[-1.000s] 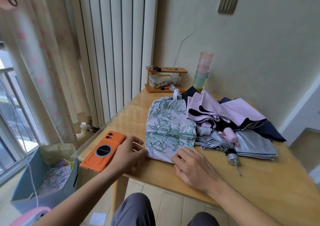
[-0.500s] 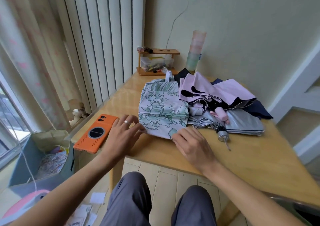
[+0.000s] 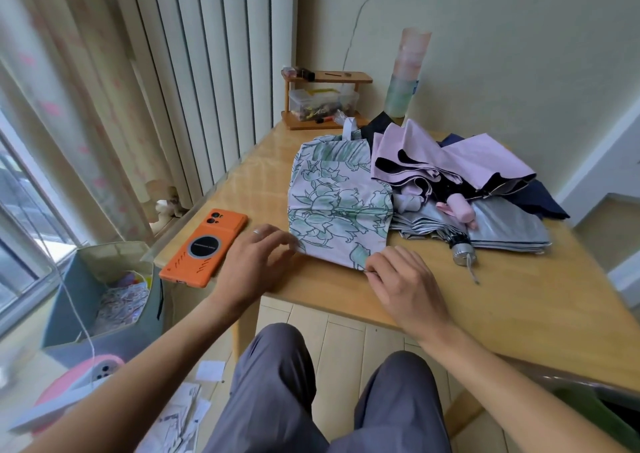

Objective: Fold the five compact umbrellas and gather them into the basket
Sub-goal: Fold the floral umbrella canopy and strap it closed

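A white umbrella with a green flower print (image 3: 337,203) lies flattened on the wooden table (image 3: 519,307). My left hand (image 3: 256,262) touches its near left corner with fingers spread. My right hand (image 3: 403,279) pinches its near right edge. To the right lie a pink umbrella with black lining (image 3: 450,165), a silver umbrella (image 3: 505,227) with a metal tip, and a navy one (image 3: 547,199) underneath. A grey-blue fabric basket (image 3: 79,307) stands on the floor at the left, with a patterned umbrella (image 3: 119,300) inside.
An orange phone (image 3: 204,244) lies on the table just left of my left hand. A small wooden shelf (image 3: 323,102) and a stack of plastic cups (image 3: 407,71) stand at the table's far end. Papers litter the floor by my knees.
The view has tilted down and closer. My left hand slid off the phone toward the floral umbrella's corner; my right hand shifted to its near right edge.
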`<action>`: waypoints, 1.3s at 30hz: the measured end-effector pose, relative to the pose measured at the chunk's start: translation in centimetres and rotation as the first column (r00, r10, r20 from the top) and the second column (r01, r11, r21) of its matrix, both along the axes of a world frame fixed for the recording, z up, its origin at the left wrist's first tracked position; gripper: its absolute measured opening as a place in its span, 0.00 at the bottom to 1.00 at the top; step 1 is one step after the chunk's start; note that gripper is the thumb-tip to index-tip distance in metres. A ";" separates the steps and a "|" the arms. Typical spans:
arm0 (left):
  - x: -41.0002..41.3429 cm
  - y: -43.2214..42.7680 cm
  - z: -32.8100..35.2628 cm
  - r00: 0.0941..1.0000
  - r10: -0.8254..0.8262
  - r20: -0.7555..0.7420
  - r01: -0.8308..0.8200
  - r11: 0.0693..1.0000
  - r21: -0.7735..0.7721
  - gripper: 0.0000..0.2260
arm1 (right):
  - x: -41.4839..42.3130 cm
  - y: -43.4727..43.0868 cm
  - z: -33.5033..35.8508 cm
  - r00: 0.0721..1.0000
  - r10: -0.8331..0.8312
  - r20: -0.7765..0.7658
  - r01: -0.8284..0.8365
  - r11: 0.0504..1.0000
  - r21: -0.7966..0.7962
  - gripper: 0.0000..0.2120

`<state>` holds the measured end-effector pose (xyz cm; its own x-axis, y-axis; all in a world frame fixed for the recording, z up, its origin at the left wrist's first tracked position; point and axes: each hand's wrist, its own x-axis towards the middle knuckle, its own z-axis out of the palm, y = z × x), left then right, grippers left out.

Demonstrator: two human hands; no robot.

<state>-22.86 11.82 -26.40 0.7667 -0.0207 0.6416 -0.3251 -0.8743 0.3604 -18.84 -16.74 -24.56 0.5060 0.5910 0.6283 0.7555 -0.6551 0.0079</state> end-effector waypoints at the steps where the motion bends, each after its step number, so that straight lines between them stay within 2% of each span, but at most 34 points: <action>1: -0.2 -0.1 0.3 0.998 -0.012 -0.065 0.006 0.996 -0.094 0.11 | -0.1 0.2 0.0 1.000 -0.007 -0.006 0.007 1.000 0.016 0.05; 4: -0.6 -0.3 0.8 0.981 -0.059 -0.187 0.020 0.979 -0.205 0.19 | 0.0 0.5 -0.2 0.999 -0.017 -0.031 0.018 0.999 0.037 0.07; 13: -1.3 -0.9 0.3 0.948 -0.058 -0.312 -0.072 0.919 -0.388 0.19 | -0.1 0.1 -1.0 0.994 0.013 -0.109 -0.004 0.997 0.080 0.12; 19: -0.7 -1.7 1.4 0.933 -0.172 -0.316 -0.099 0.722 -0.685 0.17 | -0.1 -0.1 -1.2 0.986 0.006 -0.164 0.017 0.990 0.141 0.10; 24: -0.3 -2.0 1.5 0.927 -0.151 -0.344 -0.121 0.747 -0.654 0.20 | 0.0 -0.1 -1.4 0.981 -0.026 -0.190 0.057 0.986 0.159 0.10; 29: -0.2 -2.2 1.6 0.932 -0.235 -0.277 -0.007 0.751 -0.660 0.24 | 0.2 -0.1 -1.5 0.975 -0.051 -0.215 0.093 0.977 0.192 0.11; 39: 0.1 -2.5 2.3 0.888 -0.178 -0.423 -0.192 0.693 -0.695 0.18 | 0.1 -0.3 -1.1 0.969 0.032 -0.244 0.019 0.979 0.205 0.12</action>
